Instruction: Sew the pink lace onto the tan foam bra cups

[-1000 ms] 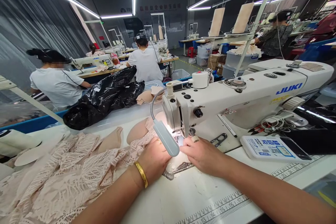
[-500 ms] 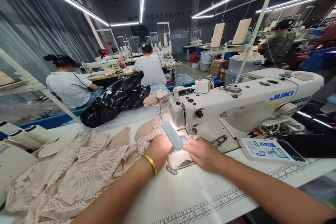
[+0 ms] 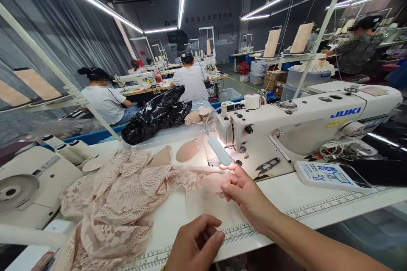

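Pale beige sheer fabric (image 3: 208, 181) stretches from the lace pile toward my right hand (image 3: 246, 194), which pinches its right end just below the sewing machine (image 3: 305, 123). Near the table's front edge, my left hand (image 3: 197, 241) is apart from the cloth, fingers loosely curled, thumb and forefinger separated, nothing visible in them. The beige lace garment pieces (image 3: 124, 190) lie bunched on the left of the table. A molded beige cup (image 3: 187, 150) rests beside the machine head. The lit lamp (image 3: 220, 150) hides part of the needle area.
Thread snips (image 3: 267, 165) lie on the machine bed. A white box with blue print (image 3: 324, 174) and a dark phone-like slab stand to the right. A printed ruler (image 3: 240, 233) runs along the front edge. Behind are a black plastic bag (image 3: 155, 114) and several seated co-workers.
My left hand has left the needle area and come down toward the front edge. My right hand has drawn the fabric out from under the lamp. The view has shifted left.
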Demonstrator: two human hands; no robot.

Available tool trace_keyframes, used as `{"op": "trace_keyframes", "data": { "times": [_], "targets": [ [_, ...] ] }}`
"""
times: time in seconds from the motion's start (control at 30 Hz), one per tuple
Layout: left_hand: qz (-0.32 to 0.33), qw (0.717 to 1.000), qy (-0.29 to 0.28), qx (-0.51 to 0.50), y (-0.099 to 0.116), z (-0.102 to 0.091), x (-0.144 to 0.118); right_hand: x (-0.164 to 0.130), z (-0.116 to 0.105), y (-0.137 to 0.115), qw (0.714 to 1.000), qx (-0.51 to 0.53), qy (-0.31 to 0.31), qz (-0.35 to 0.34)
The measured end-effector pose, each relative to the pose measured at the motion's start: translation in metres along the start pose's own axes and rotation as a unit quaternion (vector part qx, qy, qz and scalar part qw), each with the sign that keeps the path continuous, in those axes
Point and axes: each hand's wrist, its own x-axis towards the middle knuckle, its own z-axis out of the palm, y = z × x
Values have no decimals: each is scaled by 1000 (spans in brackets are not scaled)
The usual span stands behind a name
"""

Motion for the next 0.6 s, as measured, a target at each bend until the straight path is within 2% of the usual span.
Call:
{"op": "trace_keyframes", "data": {
  "times": [0.03, 0.1, 0.17, 0.2, 0.27, 0.33, 0.43, 0.53, 0.6],
  "targets": [
    [-82, 988, 11, -128, 0, 4, -2, -7, 1, 3, 1000, -5, 8, -5],
    [-185, 920, 66, -340, 6, 12, 2, -23, 3, 13, 999, -34, 16, -20],
    [-197, 853, 149, -460, 17, 15, 10, -40, 2, 24, 995, -91, 11, -36],
    [-185, 832, 184, -490, 23, 15, 15, -48, 0, 28, 991, -125, 1, -43],
    [-153, 816, 219, -513, 32, 14, 24, -59, -3, 34, 983, -173, -30, -46],
    [-133, 825, 200, -512, 38, 12, 28, -62, -5, 34, 985, -168, -37, -27],
    [-129, 820, 189, -525, 40, 12, 30, -57, -5, 29, 996, -92, 19, -3],
    [-161, 780, 244, -554, 38, 13, 31, -50, -4, 29, 997, -56, 47, -6],
    [-153, 778, 258, -552, 37, 14, 32, -49, -3, 33, 997, -60, 42, -8]
  ]
}}
